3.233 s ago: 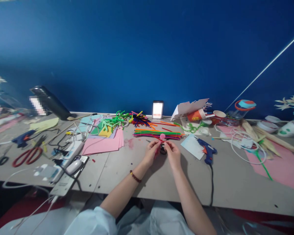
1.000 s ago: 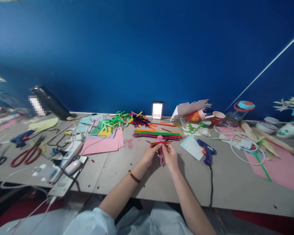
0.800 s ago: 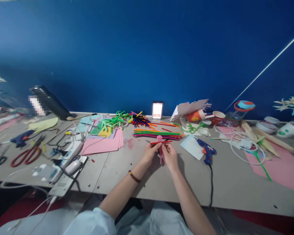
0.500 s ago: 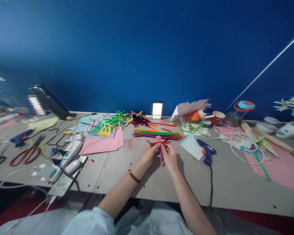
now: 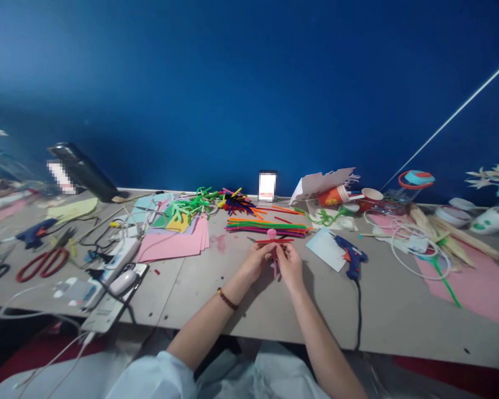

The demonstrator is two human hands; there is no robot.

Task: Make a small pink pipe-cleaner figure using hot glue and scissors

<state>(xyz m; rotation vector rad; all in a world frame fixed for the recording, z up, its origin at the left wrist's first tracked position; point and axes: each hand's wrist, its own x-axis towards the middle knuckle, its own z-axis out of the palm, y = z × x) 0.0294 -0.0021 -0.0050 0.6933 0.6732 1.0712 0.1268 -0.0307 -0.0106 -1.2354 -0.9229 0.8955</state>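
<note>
At far left, red-handled scissors (image 5: 44, 264) lie open on the grey table (image 5: 203, 293), then a white power strip (image 5: 114, 269) and overlapping pink sheets (image 5: 173, 244). Rightward, the left hand (image 5: 255, 261) reaches inward from a braceleted wrist, fingers bent in a pinch on the pink piece (image 5: 271, 234). That piece sits between both hands, its long axis running from the wall side toward the person: round top pointing wallward, thin stem end toward the near table edge. A slim red stick (image 5: 285, 241) crosses it sideways. The bundle of coloured stems (image 5: 268, 228) lies just beyond. The right hand (image 5: 290, 263) mirrors the left, fingers curled, pinching the piece too. Grey tabletop extends between the right forearm and the cord of the blue glue gun (image 5: 352, 256), whose nozzle lies over a pale blue sheet (image 5: 322, 247)
</note>
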